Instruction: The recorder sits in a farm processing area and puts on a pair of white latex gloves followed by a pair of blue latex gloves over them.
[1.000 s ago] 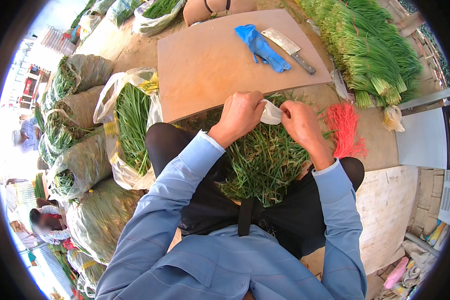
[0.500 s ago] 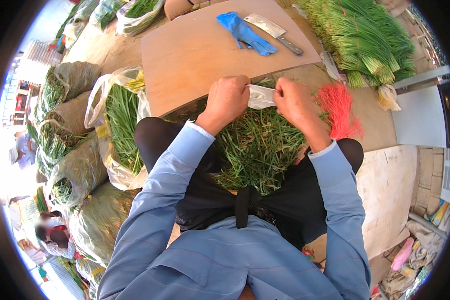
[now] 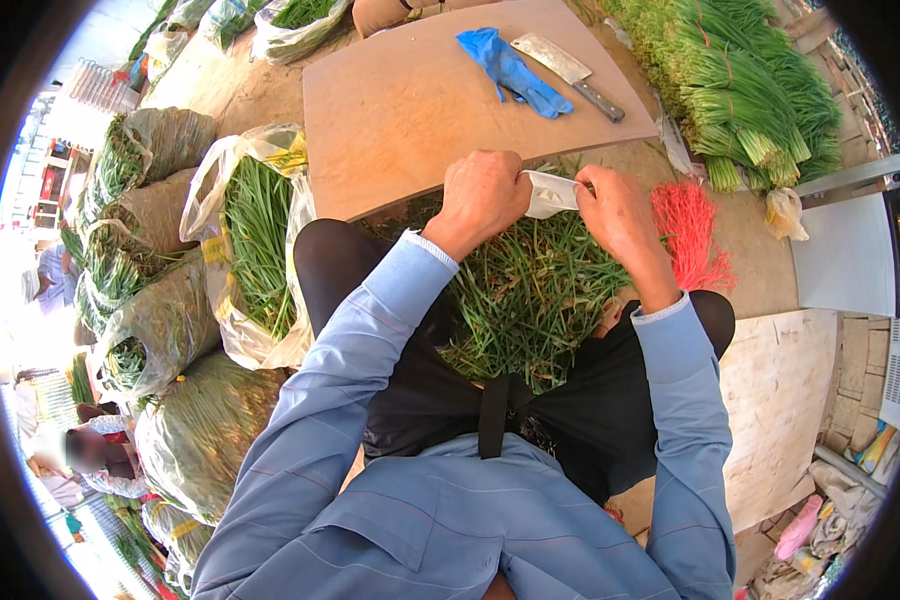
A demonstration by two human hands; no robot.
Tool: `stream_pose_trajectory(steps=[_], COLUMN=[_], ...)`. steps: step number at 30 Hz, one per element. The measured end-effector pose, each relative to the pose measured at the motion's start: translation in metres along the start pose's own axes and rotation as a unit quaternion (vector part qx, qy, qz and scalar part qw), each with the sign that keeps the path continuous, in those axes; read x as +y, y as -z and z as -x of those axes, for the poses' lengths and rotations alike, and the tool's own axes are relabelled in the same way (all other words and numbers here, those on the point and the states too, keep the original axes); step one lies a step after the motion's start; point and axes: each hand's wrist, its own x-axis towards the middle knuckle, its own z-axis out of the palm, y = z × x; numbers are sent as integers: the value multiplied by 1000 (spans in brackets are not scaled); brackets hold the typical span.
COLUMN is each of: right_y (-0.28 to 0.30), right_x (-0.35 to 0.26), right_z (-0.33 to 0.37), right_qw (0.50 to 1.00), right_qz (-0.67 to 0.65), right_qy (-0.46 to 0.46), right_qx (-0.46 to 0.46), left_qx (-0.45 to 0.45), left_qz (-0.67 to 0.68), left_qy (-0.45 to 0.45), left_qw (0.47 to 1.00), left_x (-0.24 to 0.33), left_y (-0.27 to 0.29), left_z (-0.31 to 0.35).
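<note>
A small white plastic bag (image 3: 550,194) is stretched between my two hands, over a heap of loose green leaves (image 3: 540,290) lying between my knees. My left hand (image 3: 482,195) pinches the bag's left end, fingers closed. At its right end my right hand (image 3: 618,212) pinches it too. What the bag is exactly cannot be made out, as the fingers cover both ends. Beyond my hands lies a brown board (image 3: 400,110). On it rest a blue glove (image 3: 510,72) and a cleaver (image 3: 570,75), side by side. Red strings (image 3: 688,235) lie just right of my right hand.
Bundled green stalks (image 3: 735,90) are stacked at the far right. A white plastic bag of long green leaves (image 3: 255,235) stands by my left knee. Several stuffed clear sacks (image 3: 210,430) line the left side. A pale sheet (image 3: 775,400) lies at the right.
The view has shifted slightly, so the scene sits a little further right. Both hands keep hold of the white bag, which now looks pulled into a narrower band.
</note>
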Motion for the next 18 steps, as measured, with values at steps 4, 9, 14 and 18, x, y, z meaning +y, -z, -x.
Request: stream_pose_trajectory(steps=[4, 9, 14, 18], right_y=[4, 6, 9, 16], right_x=[1, 0, 0, 0], right_z=[1, 2, 7, 2], right_qw=[999, 999, 999, 999], right_qz=[1, 14, 23, 10], right_qy=[-20, -1, 34, 21], right_qx=[-28, -43, -34, -37], left_qx=[-14, -49, -76, -118], left_qz=[4, -5, 58, 106], left_qy=[0, 3, -34, -23], left_qw=[1000, 999, 995, 987], left_x=[3, -5, -16, -13], left_y=[1, -2, -7, 6], left_z=[1, -3, 3, -6])
